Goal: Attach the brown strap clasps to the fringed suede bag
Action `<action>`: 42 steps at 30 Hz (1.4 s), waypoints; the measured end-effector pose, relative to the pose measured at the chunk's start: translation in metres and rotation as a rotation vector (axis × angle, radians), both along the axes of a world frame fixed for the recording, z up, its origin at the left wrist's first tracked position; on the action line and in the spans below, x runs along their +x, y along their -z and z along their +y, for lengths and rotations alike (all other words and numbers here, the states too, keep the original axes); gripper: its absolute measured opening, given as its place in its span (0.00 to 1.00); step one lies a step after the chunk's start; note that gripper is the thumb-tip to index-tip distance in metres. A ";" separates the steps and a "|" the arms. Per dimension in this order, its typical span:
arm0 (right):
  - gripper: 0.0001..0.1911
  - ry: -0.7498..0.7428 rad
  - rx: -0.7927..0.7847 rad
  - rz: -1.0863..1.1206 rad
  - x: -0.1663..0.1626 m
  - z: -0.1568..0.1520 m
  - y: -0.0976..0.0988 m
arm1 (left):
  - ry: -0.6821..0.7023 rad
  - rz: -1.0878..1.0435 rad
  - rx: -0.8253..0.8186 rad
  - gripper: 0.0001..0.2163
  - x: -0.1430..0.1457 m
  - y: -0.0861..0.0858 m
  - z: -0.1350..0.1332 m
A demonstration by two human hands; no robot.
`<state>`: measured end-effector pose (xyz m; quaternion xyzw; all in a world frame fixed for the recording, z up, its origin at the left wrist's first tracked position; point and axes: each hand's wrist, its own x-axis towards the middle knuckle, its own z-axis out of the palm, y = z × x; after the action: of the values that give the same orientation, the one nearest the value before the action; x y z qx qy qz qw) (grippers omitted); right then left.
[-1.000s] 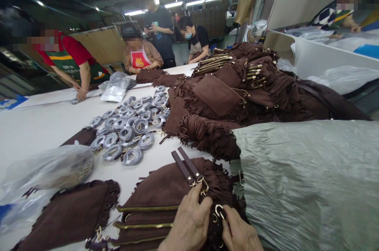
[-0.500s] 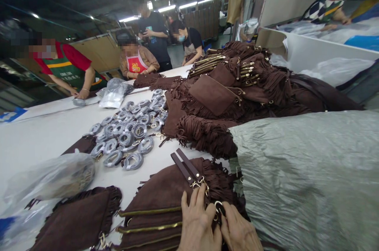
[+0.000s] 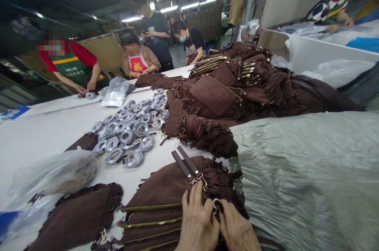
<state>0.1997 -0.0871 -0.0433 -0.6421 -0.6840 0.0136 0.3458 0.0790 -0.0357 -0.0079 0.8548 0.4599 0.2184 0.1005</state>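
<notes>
Several brown fringed zip bags point(image 3: 166, 188) lie stacked at the front, gold zippers facing left. My left hand point(image 3: 197, 219) rests on them, two fingers stretched toward a pair of brown wrist straps point(image 3: 186, 164) with gold clasps. Its thumb and forefinger close at the bag's edge. Close against it, my right hand point(image 3: 238, 225) is closed on a dark strap end with a gold ring point(image 3: 217, 205). The ring stands between the two hands; the fingers hide the exact joint. Another brown fringed bag point(image 3: 77, 215) lies to the left.
Many wrapped coiled straps point(image 3: 133, 158) cover the white table point(image 3: 44, 128). Behind them rises a large heap of brown fringed bags point(image 3: 219, 93). Grey-green sheeting point(image 3: 310, 172) fills the right; a plastic bag point(image 3: 59, 172) lies left. Several co-workers point(image 3: 74, 65) are around the far side.
My hands stay at the same place, with only slight finger movement around the gold ring. The view shifts a little. The co-worker at left has moved their hands slightly right.
</notes>
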 end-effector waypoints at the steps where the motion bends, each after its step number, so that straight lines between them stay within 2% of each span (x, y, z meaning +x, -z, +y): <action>1: 0.13 -0.006 0.000 -0.013 0.000 0.000 0.002 | 0.008 -0.012 0.018 0.08 -0.001 0.001 0.000; 7: 0.15 -0.046 -0.046 -0.061 0.001 0.004 0.012 | 0.055 -0.012 0.088 0.06 -0.004 -0.001 0.003; 12: 0.14 -0.068 -0.006 -0.094 -0.002 0.002 0.011 | 0.061 -0.006 0.071 0.06 -0.003 0.000 0.004; 14: 0.14 -0.077 -0.025 -0.037 0.000 -0.002 0.007 | 0.059 0.007 0.049 0.05 -0.004 -0.003 0.006; 15: 0.13 -0.088 -0.070 0.034 0.003 -0.004 0.003 | 0.067 0.020 0.028 0.04 -0.004 -0.006 0.007; 17: 0.12 -0.133 -0.271 0.285 0.013 -0.003 -0.012 | 0.115 0.054 -0.031 0.04 -0.007 -0.016 0.011; 19: 0.11 -0.188 -0.591 0.663 0.026 0.005 -0.034 | 0.203 0.087 -0.070 0.08 -0.013 -0.027 0.015; 21: 0.13 -0.217 -0.897 1.075 0.038 0.020 -0.059 | 0.303 0.090 -0.049 0.17 -0.022 -0.035 0.019; 23: 0.13 -0.235 -1.026 1.386 0.045 0.039 -0.080 | 0.352 0.055 0.015 0.22 -0.030 -0.040 0.019; 26: 0.09 -0.252 -1.022 1.587 0.043 0.065 -0.094 | 0.400 0.001 0.131 0.17 -0.037 -0.042 0.013; 28: 0.09 -0.314 -1.030 1.612 0.036 0.076 -0.093 | 0.482 0.014 0.173 0.12 -0.035 -0.043 0.007; 31: 0.12 -0.428 -1.106 1.687 0.028 0.086 -0.087 | 0.581 0.067 0.186 0.12 -0.026 -0.041 0.002; 33: 0.15 -0.434 -1.186 1.782 0.025 0.093 -0.085 | 0.549 0.121 0.191 0.16 -0.019 -0.036 0.003; 35: 0.16 -0.375 -1.178 1.819 0.023 0.098 -0.084 | 0.468 0.185 0.179 0.20 -0.014 -0.030 0.006; 38: 0.11 -0.189 -0.859 1.629 0.021 0.092 -0.082 | 0.403 0.238 0.135 0.21 -0.012 -0.025 0.011; 40: 0.09 -0.151 -0.698 1.404 0.023 0.074 -0.079 | 0.418 0.227 0.091 0.18 -0.012 -0.025 0.012; 42: 0.10 -0.259 -0.768 1.211 0.027 0.045 -0.073 | 0.448 0.201 0.062 0.13 -0.012 -0.026 0.012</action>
<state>0.2271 -0.0424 0.0299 -0.5119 -0.3902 0.6466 0.4095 0.0665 -0.0236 0.0177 0.9556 0.2595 0.1185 0.0738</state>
